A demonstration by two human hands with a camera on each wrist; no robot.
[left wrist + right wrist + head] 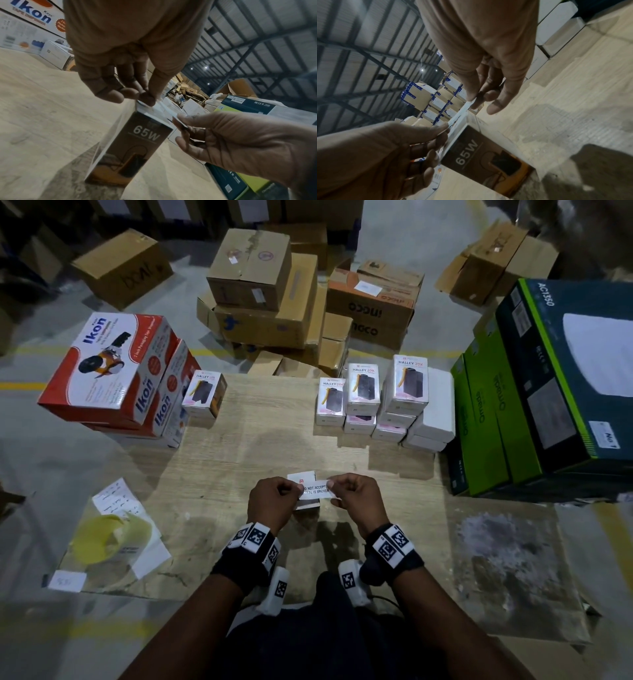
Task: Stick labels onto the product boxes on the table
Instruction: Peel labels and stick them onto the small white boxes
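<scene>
A small product box (302, 476) marked 65W stands upright on the wooden table (260, 440) in front of me. Just above its top I stretch a white seal label (317, 490) printed "DO NOT ACCEPT". My left hand (297, 491) pinches the label's left end and my right hand (333, 484) pinches its right end. In the left wrist view, the left hand (148, 100) holds the label (165, 110) at the top edge of the box (137, 148). The right wrist view shows the right hand (471, 100) pinching the label (460, 115) over the box (488, 159).
Stacks of white Halley 20K boxes (376, 398) stand at the far right of the table and one more (203, 395) at the far left. Red Ikon boxes (113, 374) are left, green-black cartons (548, 392) right. A plastic bag with a yellow roll (109, 535) lies near left.
</scene>
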